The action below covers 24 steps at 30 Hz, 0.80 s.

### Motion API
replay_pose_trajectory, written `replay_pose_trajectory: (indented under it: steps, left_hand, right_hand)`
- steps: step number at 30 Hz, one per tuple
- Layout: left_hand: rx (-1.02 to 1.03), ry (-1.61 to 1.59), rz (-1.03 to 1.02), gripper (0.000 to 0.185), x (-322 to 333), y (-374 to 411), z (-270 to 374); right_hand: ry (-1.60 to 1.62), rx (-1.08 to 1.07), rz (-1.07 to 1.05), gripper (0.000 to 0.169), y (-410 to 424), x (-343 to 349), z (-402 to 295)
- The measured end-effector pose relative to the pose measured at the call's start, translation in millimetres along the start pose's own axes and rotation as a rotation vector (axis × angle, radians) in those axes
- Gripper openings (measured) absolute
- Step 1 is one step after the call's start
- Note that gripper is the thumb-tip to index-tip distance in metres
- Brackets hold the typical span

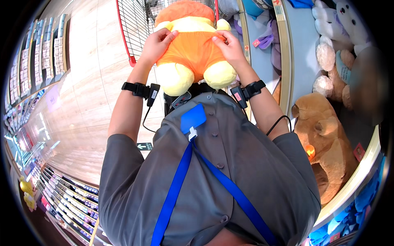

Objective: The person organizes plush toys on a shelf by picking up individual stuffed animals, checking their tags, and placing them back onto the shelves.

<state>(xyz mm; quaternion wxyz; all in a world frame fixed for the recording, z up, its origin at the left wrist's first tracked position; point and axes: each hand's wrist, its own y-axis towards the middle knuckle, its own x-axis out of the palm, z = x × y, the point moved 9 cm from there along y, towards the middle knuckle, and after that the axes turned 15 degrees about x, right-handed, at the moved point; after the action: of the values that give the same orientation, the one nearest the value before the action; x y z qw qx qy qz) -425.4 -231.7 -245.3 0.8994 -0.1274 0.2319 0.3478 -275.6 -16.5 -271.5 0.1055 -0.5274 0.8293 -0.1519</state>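
Observation:
Right in front of me is a yellow plush toy with an orange top part and yellow feet pointing towards me. It wears orange cloth shorts. My left hand pinches the waistband on the left between thumb and fingers. On the opposite side, my right hand grips the waistband in the same way, close to the toy's stubby arm. The toy's face is not visible. Behind it stands a wire shopping cart with red trim, partly covered by the toy.
Shelves on the right hold a brown plush toy, a white plush toy and a purple one. Racks of small packaged goods line the left beyond a light floor. A blue lanyard hangs down my shirt.

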Motion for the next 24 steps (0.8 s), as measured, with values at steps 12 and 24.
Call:
replay_pose_trajectory:
  steps: [12,24]
  left_hand:
    - [-0.265,-0.931,0.158,0.019,13.2,-29.3,-62.9]
    - [-0.201,-1.385,0.107,0.049,-16.6,-10.8,-15.7]
  right_hand:
    - [0.058,0.316,-0.193,0.035,30.8,5.5,31.0]
    - [0.778,0.109,-0.506,0.041,44.3,21.3,-30.2]
